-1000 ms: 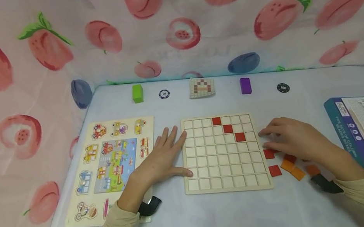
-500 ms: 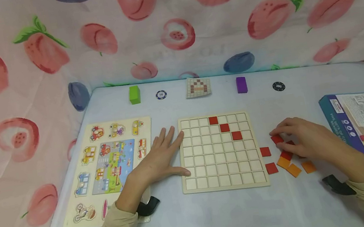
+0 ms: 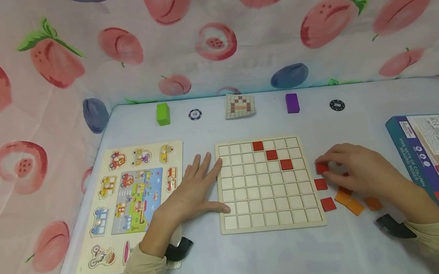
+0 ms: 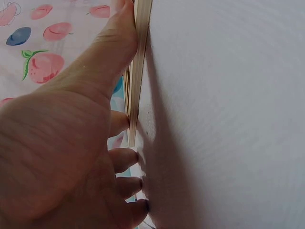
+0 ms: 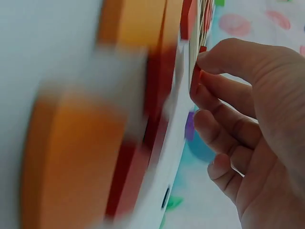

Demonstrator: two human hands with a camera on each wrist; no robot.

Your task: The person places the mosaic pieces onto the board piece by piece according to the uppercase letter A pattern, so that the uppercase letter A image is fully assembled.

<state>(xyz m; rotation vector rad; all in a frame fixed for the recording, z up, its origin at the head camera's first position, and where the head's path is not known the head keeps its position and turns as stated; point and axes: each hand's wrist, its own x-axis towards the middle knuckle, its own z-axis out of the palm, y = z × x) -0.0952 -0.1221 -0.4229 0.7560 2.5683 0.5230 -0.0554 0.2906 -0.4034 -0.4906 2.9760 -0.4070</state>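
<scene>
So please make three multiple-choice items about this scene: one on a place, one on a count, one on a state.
1. Where does the left hand rest?
A. on the blue box
B. at the grid board's left edge
C. on the purple block

2. How many red tiles lie in the board?
A. three
B. five
C. none

3. What does the right hand do?
A. lies flat
B. makes an empty fist
C. pinches a red tile

Key: 1 B, its fingers lie along that edge; 2 A, three tiles form a diagonal; 3 C, the tile shows between its fingertips.
</scene>
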